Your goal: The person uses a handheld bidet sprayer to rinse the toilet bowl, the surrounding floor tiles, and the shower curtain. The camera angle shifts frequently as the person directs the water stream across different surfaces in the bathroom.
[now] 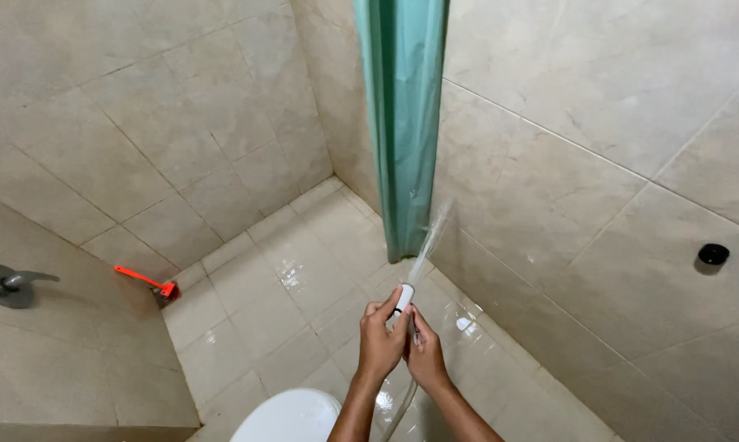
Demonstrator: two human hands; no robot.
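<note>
Currently both hands, left hand (380, 344) and right hand (425, 356), close around the sprayer (403, 299); best to aim its jet low along the wall (549, 196) just ahead, clear of the curtain (402, 123).

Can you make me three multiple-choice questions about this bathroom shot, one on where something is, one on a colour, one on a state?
1. Where does the orange brush lie?
A. on the toilet lid
B. on the floor by the left wall
C. hung on the curtain

2. What colour is the shower curtain?
A. teal green
B. white
C. red

3. What is the hand sprayer doing?
A. lying on the floor
B. hanging on a hook
C. spraying water toward the wall

Answers:
1 B, it rests on the tiles where floor meets the left wall.
2 A, the hanging fabric is teal green.
3 C, the left hand and right hand hold it, and a water jet streams up toward the tiled wall.
</note>
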